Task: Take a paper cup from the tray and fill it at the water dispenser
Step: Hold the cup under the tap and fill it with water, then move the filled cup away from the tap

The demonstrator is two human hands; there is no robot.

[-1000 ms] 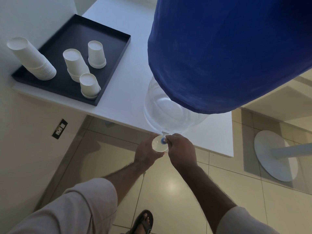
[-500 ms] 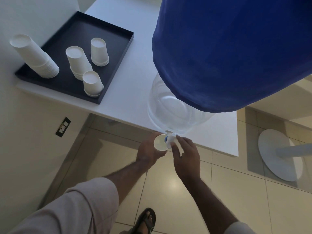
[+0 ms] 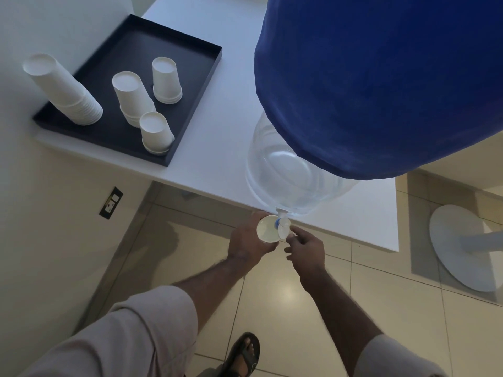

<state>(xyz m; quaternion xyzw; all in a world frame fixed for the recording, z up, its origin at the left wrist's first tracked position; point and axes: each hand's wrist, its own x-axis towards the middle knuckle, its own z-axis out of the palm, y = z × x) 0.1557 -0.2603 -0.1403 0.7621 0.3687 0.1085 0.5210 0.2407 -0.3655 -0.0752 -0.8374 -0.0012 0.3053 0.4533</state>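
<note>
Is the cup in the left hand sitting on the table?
No, the left hand holds the cup under the tap, beyond the table edge, over the floor.

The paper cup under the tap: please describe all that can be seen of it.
The paper cup is plain white and looks like thin paper. It stands upright with its round mouth open toward the camera, just off the table edge, directly beneath the dispenser's small tap. The left hand wraps around its side and holds it in the air. The right hand is beside the tap, not on the cup. Any water level inside cannot be told.
</note>
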